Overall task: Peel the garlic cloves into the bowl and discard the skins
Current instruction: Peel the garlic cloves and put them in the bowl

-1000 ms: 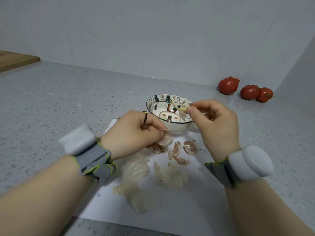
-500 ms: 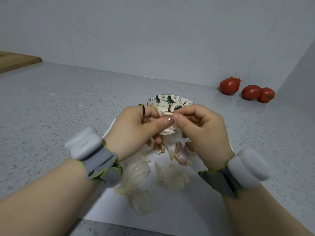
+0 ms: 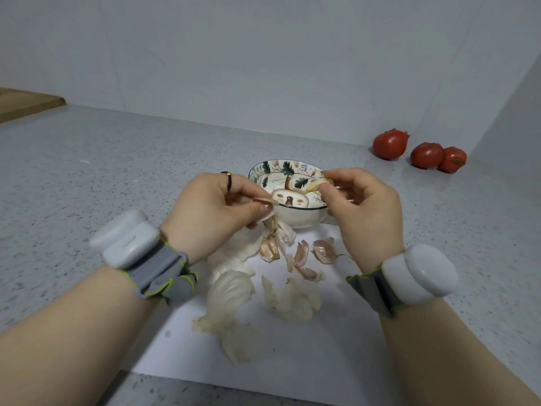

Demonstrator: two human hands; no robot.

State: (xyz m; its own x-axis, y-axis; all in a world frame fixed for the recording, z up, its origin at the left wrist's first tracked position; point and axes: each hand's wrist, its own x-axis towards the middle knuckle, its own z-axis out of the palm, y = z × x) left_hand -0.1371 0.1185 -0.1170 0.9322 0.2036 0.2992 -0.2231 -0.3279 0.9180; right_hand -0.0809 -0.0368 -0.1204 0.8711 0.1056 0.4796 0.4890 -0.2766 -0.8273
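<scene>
My right hand (image 3: 364,206) pinches a pale peeled garlic clove (image 3: 317,184) over the right side of the patterned bowl (image 3: 298,219). Just left of the bowl, my left hand (image 3: 215,213) holds a piece of garlic skin (image 3: 268,212) between thumb and fingers. Loose papery skins (image 3: 231,291) and pinkish skin pieces (image 3: 303,253) lie on a white sheet (image 3: 322,361) in front of the bowl. What lies in the bowl's bottom is hard to tell apart from its painted pattern.
Three red tomatoes (image 3: 421,150) sit at the back right near the wall corner. A wooden board (image 3: 26,102) lies at the far left edge of the grey speckled counter (image 3: 102,171). Both wrists wear white bands.
Half a second ago both hands were pressed together over the clove. Now they have parted: the right has carried the clove over the bowl, the left keeps the skin.
</scene>
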